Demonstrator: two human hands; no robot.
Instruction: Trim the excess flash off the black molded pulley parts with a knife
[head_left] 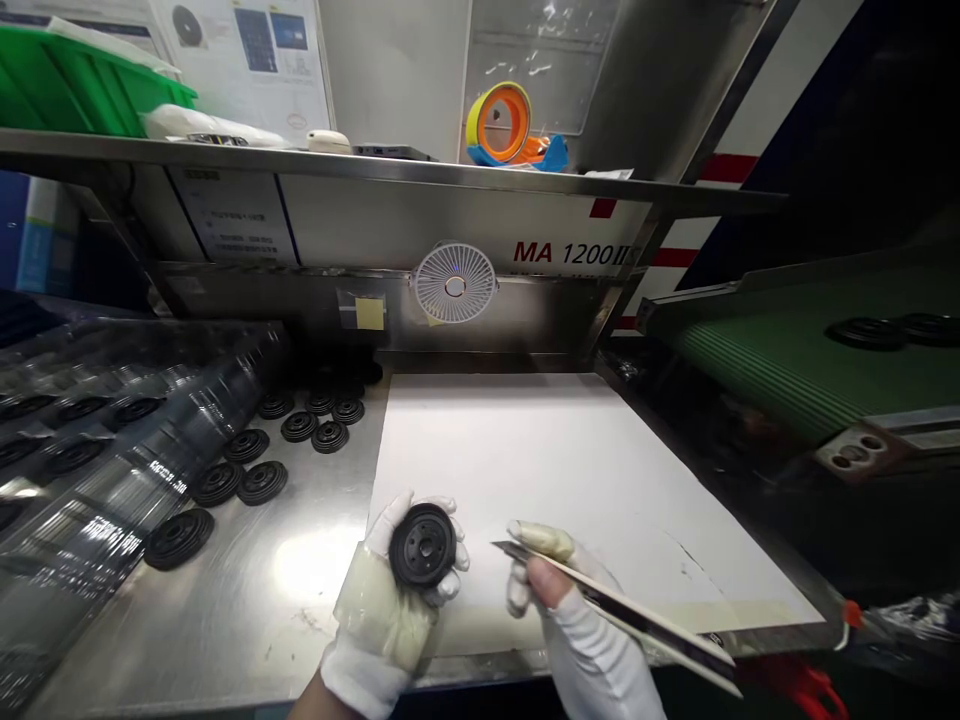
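Observation:
Wrapped in a white and yellowish glove, my left hand (390, 590) holds a round black ribbed disc (422, 546) with a small centre hole, its flat face turned up to the camera. To its right, my right hand (570, 600) grips a long, pale-handled knife (645, 622); its pointed tip is directed left at the disc, with a gap between them. The right thumb is bare at its end. Both hands are over the near part of a white sheet (525, 450). More black discs (262, 482) lie on the metal table (315, 620) left of the sheet.
Stacked clear plastic trays (172, 470) with black discs fill the left. A green conveyor (787, 340) carrying discs stands at right. Across the back runs a shelf (420, 172) with a tape dispenser (499, 125) and a green bin (82, 85); below it is a small fan (455, 284).

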